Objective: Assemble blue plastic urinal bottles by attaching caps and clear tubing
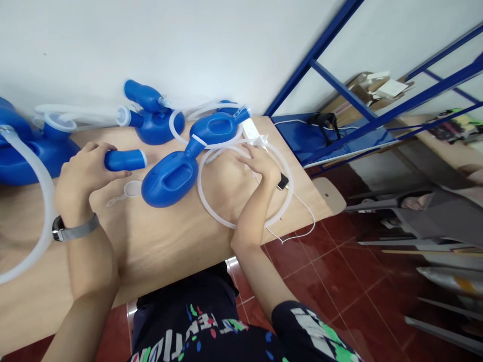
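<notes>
A short blue tube [128, 160] was gripped at one end by the left hand [87, 166], over the bench [151, 246] and left of a blue bottle [160, 193]. The right hand [258, 162] was held open, fingers spread, inside a milky hose loop [291, 181]; whether anything was touched could not be told. The loop was crossed by the right forearm, so it could probably be snagged and dragged if the elbow were swung. The white cable [314, 221], hung past the bench's edge, might be caught too. The loose cap [133, 189], set beside the bottle, might be knocked away by the tube. No brand could be read on the blue pieces; on the dark shirt [211, 347], "TION" was printed, with other letters broken up by folds.
</notes>
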Demonstrator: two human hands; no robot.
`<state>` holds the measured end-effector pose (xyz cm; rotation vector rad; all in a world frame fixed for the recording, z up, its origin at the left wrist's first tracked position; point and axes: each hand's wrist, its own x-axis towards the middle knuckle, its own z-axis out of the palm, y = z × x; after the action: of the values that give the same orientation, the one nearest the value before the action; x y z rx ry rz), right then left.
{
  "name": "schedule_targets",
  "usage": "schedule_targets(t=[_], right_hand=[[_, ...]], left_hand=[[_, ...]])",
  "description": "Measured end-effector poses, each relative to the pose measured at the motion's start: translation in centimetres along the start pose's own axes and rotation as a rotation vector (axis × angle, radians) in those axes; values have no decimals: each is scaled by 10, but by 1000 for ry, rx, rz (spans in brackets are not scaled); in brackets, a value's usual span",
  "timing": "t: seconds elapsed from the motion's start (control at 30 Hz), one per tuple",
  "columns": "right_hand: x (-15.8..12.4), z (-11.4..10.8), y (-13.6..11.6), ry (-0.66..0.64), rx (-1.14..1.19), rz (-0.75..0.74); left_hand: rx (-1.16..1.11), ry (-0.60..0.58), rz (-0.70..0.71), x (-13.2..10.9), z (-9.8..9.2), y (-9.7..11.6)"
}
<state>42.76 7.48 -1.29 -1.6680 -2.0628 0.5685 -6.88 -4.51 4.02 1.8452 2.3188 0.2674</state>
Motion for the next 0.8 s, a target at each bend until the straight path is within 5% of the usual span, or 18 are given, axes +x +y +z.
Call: schedule_targets(t=[0.13, 0.23, 0.37, 0.47, 0.57, 0.7, 0.8], right_hand=[[-6, 21, -98, -52, 206, -453], [-30, 88, -190, -244, 56, -817], [-70, 193, -274, -331, -540, -891], [-88, 240, -295, -402, -750, -788], [-97, 255, -292, -392, -626, -748], [-102, 242, -287, -418, -423, -784], [-97, 200, -283, -594, -416, -942]], left_hand=[[57, 29, -46, -6, -8, 2], [-101, 297, -13, -9, -11, 6], [-278, 515, 62, -10, -12, 10], [-296, 570, 100, -11, -13, 10], [-280, 582, 140, -11, -12, 10], [-266, 611, 192, -12, -12, 13], [-285, 659, 225, -20, -19, 15]])
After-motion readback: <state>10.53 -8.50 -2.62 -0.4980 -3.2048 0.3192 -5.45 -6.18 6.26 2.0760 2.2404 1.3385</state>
